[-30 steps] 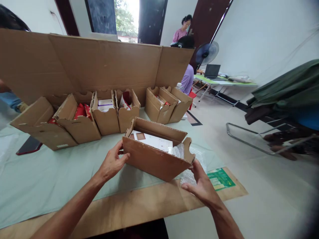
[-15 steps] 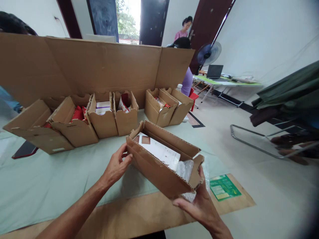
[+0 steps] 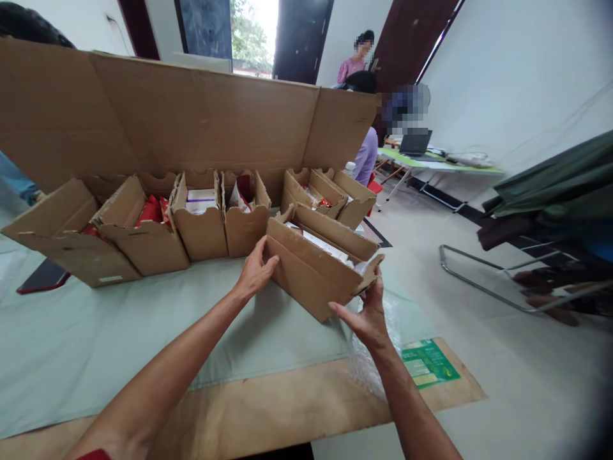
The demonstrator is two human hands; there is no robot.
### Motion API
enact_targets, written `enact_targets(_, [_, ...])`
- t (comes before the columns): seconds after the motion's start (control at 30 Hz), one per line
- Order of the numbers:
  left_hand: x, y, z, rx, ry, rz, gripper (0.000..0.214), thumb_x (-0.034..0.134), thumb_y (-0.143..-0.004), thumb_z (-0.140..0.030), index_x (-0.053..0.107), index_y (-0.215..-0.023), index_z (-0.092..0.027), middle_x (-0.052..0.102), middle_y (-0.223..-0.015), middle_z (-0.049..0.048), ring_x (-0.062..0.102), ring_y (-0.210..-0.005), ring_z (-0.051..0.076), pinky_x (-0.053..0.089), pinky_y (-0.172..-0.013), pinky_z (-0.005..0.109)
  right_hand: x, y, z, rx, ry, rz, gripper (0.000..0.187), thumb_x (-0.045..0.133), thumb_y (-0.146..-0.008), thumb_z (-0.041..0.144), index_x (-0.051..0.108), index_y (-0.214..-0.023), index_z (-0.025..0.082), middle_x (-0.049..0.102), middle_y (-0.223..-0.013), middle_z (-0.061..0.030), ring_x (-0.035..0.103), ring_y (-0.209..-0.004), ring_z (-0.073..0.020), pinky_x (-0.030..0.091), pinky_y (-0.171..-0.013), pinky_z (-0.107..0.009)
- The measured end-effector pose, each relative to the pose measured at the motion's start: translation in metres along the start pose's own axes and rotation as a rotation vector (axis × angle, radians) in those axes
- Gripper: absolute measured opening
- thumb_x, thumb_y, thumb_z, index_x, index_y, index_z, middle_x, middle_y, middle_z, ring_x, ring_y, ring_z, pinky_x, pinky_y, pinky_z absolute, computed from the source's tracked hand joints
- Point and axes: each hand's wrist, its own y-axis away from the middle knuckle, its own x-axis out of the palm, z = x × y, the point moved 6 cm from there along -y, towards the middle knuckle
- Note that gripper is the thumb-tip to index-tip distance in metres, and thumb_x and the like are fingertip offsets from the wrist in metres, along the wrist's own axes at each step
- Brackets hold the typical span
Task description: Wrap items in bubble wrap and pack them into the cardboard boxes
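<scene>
Between my two hands is an open-topped cardboard bin (image 3: 311,271), tilted, with its far left end close to the row of other bins. Inside it lie a white box (image 3: 325,246) and some clear bubble wrap (image 3: 361,267). My left hand (image 3: 257,268) grips the left end, thumb on the near side. At the right end, my right hand (image 3: 366,313) holds the bin with the thumb apart along the lower near side; its other fingers are partly hidden behind the end wall. A sheet of bubble wrap (image 3: 371,358) lies on the table by my right wrist.
Several cardboard bins (image 3: 201,233) with packets and boxes line the back of the table (image 3: 230,415), before a tall cardboard screen (image 3: 205,121). A dark flat device (image 3: 43,278) lies at left, a green sheet (image 3: 431,364) at right. People (image 3: 354,64) are beyond.
Both hands have carried the cardboard bin forward, away from me, towards the gap in the row. The bubble wrap sheet beneath it now shows more on the table.
</scene>
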Motion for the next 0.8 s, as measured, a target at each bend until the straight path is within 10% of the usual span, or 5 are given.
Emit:
enact_targets(0.3, [-0.001,-0.030,0.023,0.040,-0.006,0.142,0.080,0.053,-0.063,-0.013,0.055,-0.143,-0.014,0.068,-0.136,0.0093,0.064,-0.119,0.027,0.051,-0.107,0.044,0.009,0.004,0.004,-0.004,0.078,-0.069,0.123,0.088,-0.071,0.048,0.008,-0.164,0.038,0.025,-0.168,-0.0151,0.047,-0.142,-0.0351,0.054,-0.102,-0.054])
enact_targets(0.8, [0.011,0.014,0.052,0.047,-0.256,0.008,0.094,0.058,-0.070,-0.010,0.030,-0.160,-0.015,0.031,-0.168,0.0147,0.028,-0.156,0.033,0.025,-0.129,0.052,0.011,-0.016,0.004,-0.058,0.158,-0.103,0.123,0.087,-0.071,0.053,0.010,-0.164,0.035,0.034,-0.164,-0.0167,0.053,-0.136,-0.0350,0.056,-0.099,-0.054])
